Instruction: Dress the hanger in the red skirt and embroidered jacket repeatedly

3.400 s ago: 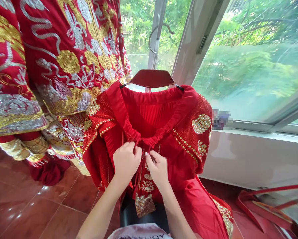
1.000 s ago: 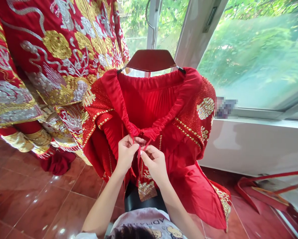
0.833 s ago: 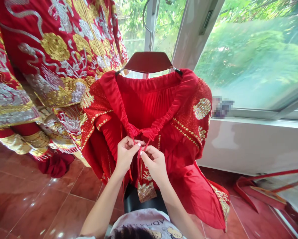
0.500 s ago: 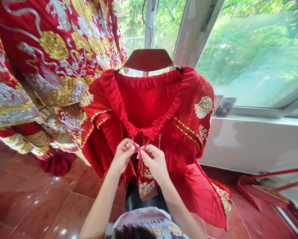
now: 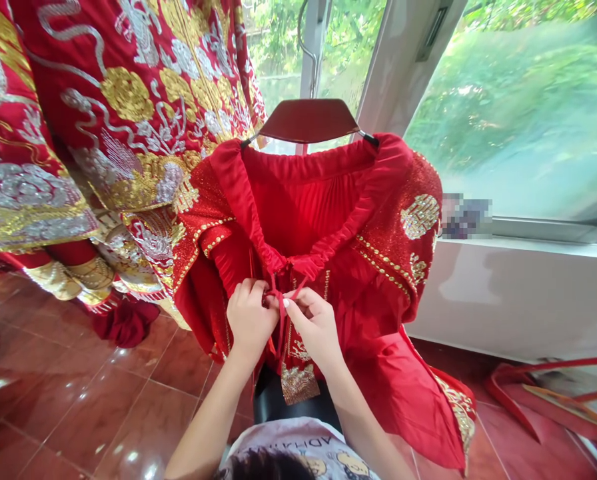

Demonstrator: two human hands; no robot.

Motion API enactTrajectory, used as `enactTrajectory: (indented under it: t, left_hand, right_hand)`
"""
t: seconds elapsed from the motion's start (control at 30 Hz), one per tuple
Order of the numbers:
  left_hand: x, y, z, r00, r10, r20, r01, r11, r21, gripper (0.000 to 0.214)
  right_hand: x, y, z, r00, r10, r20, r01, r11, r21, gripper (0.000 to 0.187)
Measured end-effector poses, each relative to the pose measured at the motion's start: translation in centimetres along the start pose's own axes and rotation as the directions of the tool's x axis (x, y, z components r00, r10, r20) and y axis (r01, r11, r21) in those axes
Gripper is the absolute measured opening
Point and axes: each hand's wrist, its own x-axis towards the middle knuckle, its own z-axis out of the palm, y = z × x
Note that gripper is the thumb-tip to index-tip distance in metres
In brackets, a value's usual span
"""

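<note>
A red garment (image 5: 298, 170) with a gathered waistband and gold beading hangs in front of me on a dark hanger (image 5: 311, 121). Red drawstring cords (image 5: 281, 313) come out at the front of the waistband, crossing between my hands. My left hand (image 5: 251, 317) has its fingers curled around the cord, the fingertips partly hidden behind it. Close beside it, my right hand (image 5: 311, 320) pinches the cord between thumb and forefinger. Beneath the hands hangs a gold-embroidered panel (image 5: 300, 383).
Red garments with gold and silver embroidery (image 5: 143, 100) hang at the left. Windows (image 5: 523, 133) and a white wall (image 5: 503, 300) stand behind. A red metal frame (image 5: 516, 400) rests on the tiled floor (image 5: 103, 400) at the right.
My left hand has turned so its back faces up, its fingers curling further around the cord. My right hand keeps its pinch. The whole view has shifted slightly, moving things to the right.
</note>
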Motion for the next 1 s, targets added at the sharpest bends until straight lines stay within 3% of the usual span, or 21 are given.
enactTrajectory:
  t: [0.13, 0.27, 0.37, 0.43, 0.5, 0.6, 0.67, 0.73, 0.8, 0.9, 1.0]
  left_hand:
    - [-0.3, -0.4, 0.4, 0.980, -0.032, 0.195, 0.011, 0.994, 0.110, 0.018]
    - [-2.3, -2.1, 1.6, 0.943, -0.046, 0.329, 0.001, 0.991, 0.137, 0.024]
    - [-3.9, -4.0, 2.7, 0.854, -0.112, 0.508, 0.060, 0.991, 0.117, 0.027]
    - [-4.2, -4.9, 2.7, 0.755, -0.087, 0.650, 0.156, 0.987, -0.049, 0.036]
    - [-3.5, -5.1, 1.9, 0.712, 0.080, 0.698, 0.248, 0.901, -0.356, 0.049]
    - [-1.2, -3.6, -0.3, 0.784, 0.286, 0.551, 0.300, 0.602, -0.740, 0.051]
    - [0.3, -2.0, -1.3, 0.820, 0.318, 0.475, 0.315, 0.442, -0.840, 0.046]
    - [1.1, -0.4, -1.7, 0.823, 0.338, 0.457, 0.329, 0.372, -0.868, 0.044]
    - [1.2, 0.7, -1.3, 0.837, 0.322, 0.442, 0.304, 0.399, -0.865, 0.042]
    - [1.0, 1.0, -0.8, 0.900, 0.242, 0.363, 0.182, 0.548, -0.816, 0.041]
    - [1.9, 0.4, -1.8, 0.914, 0.275, 0.298, 0.040, 0.669, -0.742, 0.039]
  right_hand:
    - [0.1, 0.0, 0.0, 1.000, -0.009, 0.001, 0.009, 1.000, -0.003, 0.019]
    - [0.1, 0.0, -0.3, 1.000, 0.000, -0.006, 0.000, 1.000, -0.001, 0.021]
    - [0.0, -0.2, -0.4, 1.000, 0.015, 0.005, -0.015, 1.000, 0.000, 0.023]
    - [0.0, -0.3, -0.5, 1.000, 0.027, 0.009, -0.027, 1.000, -0.001, 0.024]
    - [-0.1, -0.4, -0.4, 0.999, 0.033, 0.009, -0.033, 0.999, 0.002, 0.024]
    - [-0.1, -0.5, -0.3, 1.000, 0.015, 0.008, -0.015, 1.000, 0.020, 0.022]
    - [-0.3, -0.7, -0.3, 1.000, 0.005, 0.011, -0.005, 1.000, 0.026, 0.021]
    - [-0.4, -0.9, -0.4, 0.999, 0.014, 0.032, -0.015, 1.000, 0.022, 0.020]
    - [-0.4, -1.1, -0.6, 0.998, 0.021, 0.060, -0.022, 1.000, 0.003, 0.020]
    - [-0.1, -1.3, -1.4, 0.998, -0.050, 0.049, 0.055, 0.992, -0.112, 0.022]
    - [0.7, -2.0, -2.7, 0.985, -0.160, 0.059, 0.170, 0.941, -0.291, 0.025]
